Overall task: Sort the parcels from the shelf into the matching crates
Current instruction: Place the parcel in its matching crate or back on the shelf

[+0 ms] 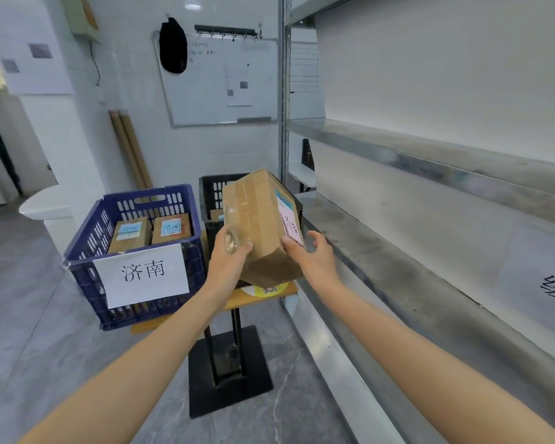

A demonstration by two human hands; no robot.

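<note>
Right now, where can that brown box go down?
The grey metal shelf right of the right hand lies bare. The blue plastic crate is crowded with two brown parcels. The black crate is mostly hidden behind the cardboard box.

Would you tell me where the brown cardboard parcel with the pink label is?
Centre of the head view: the left hand grips the brown cardboard parcel, the right hand touches it, in front of the black crate, right of the blue crate.

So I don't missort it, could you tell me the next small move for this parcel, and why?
Probably lower the parcel into the black crate behind it: its label is pink, whereas boxes in the blue crate carry blue labels.
</note>
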